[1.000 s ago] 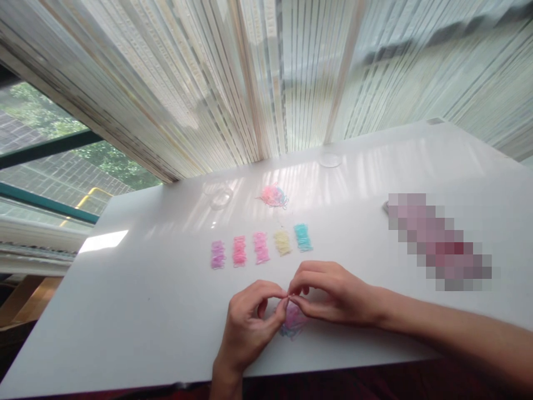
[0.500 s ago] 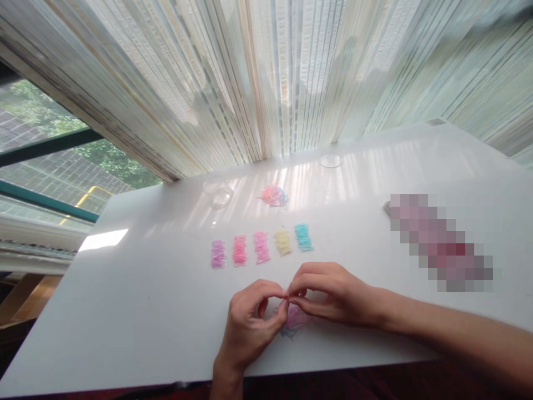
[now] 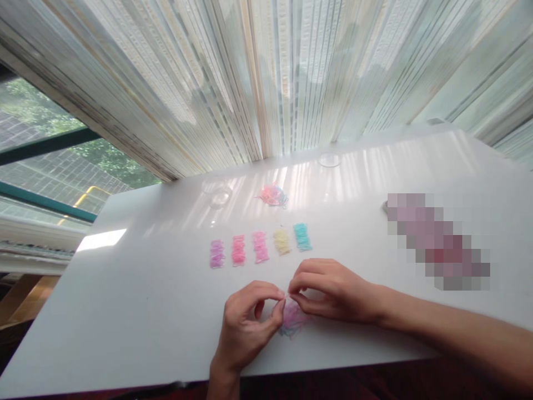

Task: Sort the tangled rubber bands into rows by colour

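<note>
My left hand (image 3: pixel 250 319) and my right hand (image 3: pixel 328 291) are held close together over the near part of the table. Each has its thumb and forefinger pinched, the fingertips almost meeting. A thin pale bit shows between them, too small to name. Just below the fingertips lies a loose pile of thin pink, purple and blue strands (image 3: pixel 295 319), partly covered by the hands. Beyond the hands is a row of neat colour-sorted stacks of such strands: purple (image 3: pixel 217 254), coral pink (image 3: pixel 239 251), light pink (image 3: pixel 260 247), yellow (image 3: pixel 282 242) and turquoise (image 3: pixel 302 237).
A second mixed pile of strands (image 3: pixel 273 195) lies farther back on the white table (image 3: pixel 137 311). Two clear round dishes or lids, one left (image 3: pixel 220 197) and one right (image 3: pixel 330 160), flank it. A pixelated long object (image 3: pixel 437 241) lies at right. A striped curtain (image 3: pixel 266 78) hangs behind.
My fingertips have drawn slightly apart, with the left hand a little farther left. The view has shifted slightly; the stacks and piles look unchanged.
</note>
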Tool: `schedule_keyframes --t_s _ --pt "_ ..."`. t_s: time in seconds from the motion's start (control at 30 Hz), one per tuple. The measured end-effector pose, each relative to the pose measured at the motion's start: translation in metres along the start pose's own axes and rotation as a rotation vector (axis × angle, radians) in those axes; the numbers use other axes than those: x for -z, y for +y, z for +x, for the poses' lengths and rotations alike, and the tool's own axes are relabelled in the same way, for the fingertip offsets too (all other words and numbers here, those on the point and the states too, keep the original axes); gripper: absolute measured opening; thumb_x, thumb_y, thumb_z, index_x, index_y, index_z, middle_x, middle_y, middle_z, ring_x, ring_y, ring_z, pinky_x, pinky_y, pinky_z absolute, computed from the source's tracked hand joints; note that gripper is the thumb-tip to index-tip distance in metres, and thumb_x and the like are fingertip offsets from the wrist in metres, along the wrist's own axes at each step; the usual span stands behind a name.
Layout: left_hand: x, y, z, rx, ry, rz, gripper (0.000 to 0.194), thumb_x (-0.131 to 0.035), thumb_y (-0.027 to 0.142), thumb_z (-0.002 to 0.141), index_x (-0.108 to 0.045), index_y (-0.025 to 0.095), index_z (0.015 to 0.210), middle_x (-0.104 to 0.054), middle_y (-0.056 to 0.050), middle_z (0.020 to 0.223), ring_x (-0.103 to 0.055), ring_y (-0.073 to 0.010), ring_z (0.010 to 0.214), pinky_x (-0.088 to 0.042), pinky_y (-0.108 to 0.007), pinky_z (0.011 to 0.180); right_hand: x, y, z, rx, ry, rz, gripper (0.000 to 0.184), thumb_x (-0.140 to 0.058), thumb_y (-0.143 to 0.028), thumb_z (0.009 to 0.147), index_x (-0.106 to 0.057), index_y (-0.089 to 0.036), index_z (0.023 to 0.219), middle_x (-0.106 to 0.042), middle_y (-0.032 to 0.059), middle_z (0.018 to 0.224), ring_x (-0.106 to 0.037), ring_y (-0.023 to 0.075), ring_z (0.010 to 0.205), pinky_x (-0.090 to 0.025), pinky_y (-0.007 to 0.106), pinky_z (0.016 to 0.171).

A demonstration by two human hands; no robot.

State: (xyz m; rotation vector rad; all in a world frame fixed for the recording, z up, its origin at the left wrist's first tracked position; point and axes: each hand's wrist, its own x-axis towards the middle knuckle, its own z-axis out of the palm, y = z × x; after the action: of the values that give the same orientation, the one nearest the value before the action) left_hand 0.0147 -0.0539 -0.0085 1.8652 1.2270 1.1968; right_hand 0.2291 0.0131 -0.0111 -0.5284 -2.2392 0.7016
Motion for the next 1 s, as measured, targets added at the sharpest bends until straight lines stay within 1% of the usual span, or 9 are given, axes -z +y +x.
schedule_keyframes --t_s 0.23,0.4,0.5,0.63,0.77,0.87,0.93,1.0 --pt "0.0 0.0 -0.001 0.03 -0.025 0.034 0.016 -0.07 0.006 0.087 -0.072 0.021 0.094 -0.076 -0.001 0.084 -0.062 -0.0104 0.059 -0.044 -0.019 0.046 0.002 -0.002 -0.001 -0.03 -0.025 0.086 0.01 -0.061 -0.022 0.097 -0.069 -0.017 0.094 -0.068 0.0036 0.081 -0.062 0.0135 0.07 -0.048 0.023 0.066" --pt "-0.001 -0.001 -0.002 0.035 -0.01 0.049 0.019 -0.067 0.005 0.087 -0.07 0.022 0.094 -0.074 -0.001 0.084 -0.062 -0.0107 0.061 -0.045 -0.019 0.048 0.001 -0.001 -0.001 -0.041 -0.016 0.078 0.011 -0.06 -0.019 0.096 -0.068 -0.017 0.09 -0.067 0.0026 0.078 -0.059 0.0128 0.067 -0.046 0.022 0.064" --pt "-0.002 -0.004 -0.004 0.031 0.009 0.06 0.02 -0.066 0.004 0.087 -0.068 0.022 0.095 -0.072 0.0 0.083 -0.06 -0.0101 0.06 -0.045 -0.019 0.049 0.0 -0.002 0.0 -0.058 -0.001 0.1 0.01 -0.06 -0.018 0.095 -0.068 -0.018 0.089 -0.067 0.0023 0.077 -0.058 0.0124 0.067 -0.045 0.022 0.063" --pt "0.0 -0.007 -0.007 0.04 0.031 0.083 0.019 -0.067 0.006 0.088 -0.068 0.023 0.096 -0.072 0.0 0.085 -0.059 -0.0105 0.061 -0.047 -0.02 0.052 0.001 -0.005 0.002 -0.087 0.021 0.133 0.009 -0.06 -0.016 0.094 -0.068 -0.018 0.089 -0.067 0.002 0.078 -0.059 0.0121 0.068 -0.046 0.022 0.064" --pt "0.003 -0.005 -0.008 0.009 0.048 0.114 0.019 -0.068 0.006 0.088 -0.068 0.023 0.097 -0.073 0.0 0.087 -0.056 -0.0094 0.058 -0.047 -0.019 0.052 0.003 -0.007 0.004 -0.121 0.034 0.164 0.008 -0.061 -0.015 0.094 -0.068 -0.018 0.09 -0.067 0.0014 0.078 -0.061 0.012 0.07 -0.047 0.021 0.066" --pt "0.007 -0.003 -0.004 -0.002 0.053 0.175 0.016 -0.068 0.009 0.089 -0.069 0.023 0.096 -0.073 0.002 0.084 -0.052 -0.0082 0.055 -0.047 -0.019 0.052 0.004 -0.006 0.003 -0.153 0.013 0.155 0.007 -0.062 -0.017 0.094 -0.068 -0.017 0.093 -0.067 0.0012 0.078 -0.061 0.0123 0.07 -0.048 0.022 0.067" --pt "0.015 -0.003 0.001 0.034 0.085 0.254 0.011 -0.069 0.013 0.09 -0.07 0.022 0.095 -0.071 0.002 0.079 -0.052 -0.0081 0.053 -0.047 -0.019 0.052 0.003 -0.005 0.002 -0.164 0.0 0.128 0.008 -0.061 -0.018 0.095 -0.069 -0.017 0.096 -0.067 0.0014 0.079 -0.061 0.0127 0.07 -0.048 0.023 0.067" --pt "0.027 -0.004 0.007 0.095 0.142 0.357 0.005 -0.07 0.02 0.091 -0.072 0.021 0.095 -0.067 0.004 0.071 -0.051 -0.0084 0.051 -0.046 -0.019 0.052 0.003 -0.004 0.002 -0.147 -0.004 0.101 0.01 -0.059 -0.017 0.096 -0.069 -0.017 0.097 -0.067 0.002 0.079 -0.061 0.0131 0.071 -0.048 0.023 0.068"
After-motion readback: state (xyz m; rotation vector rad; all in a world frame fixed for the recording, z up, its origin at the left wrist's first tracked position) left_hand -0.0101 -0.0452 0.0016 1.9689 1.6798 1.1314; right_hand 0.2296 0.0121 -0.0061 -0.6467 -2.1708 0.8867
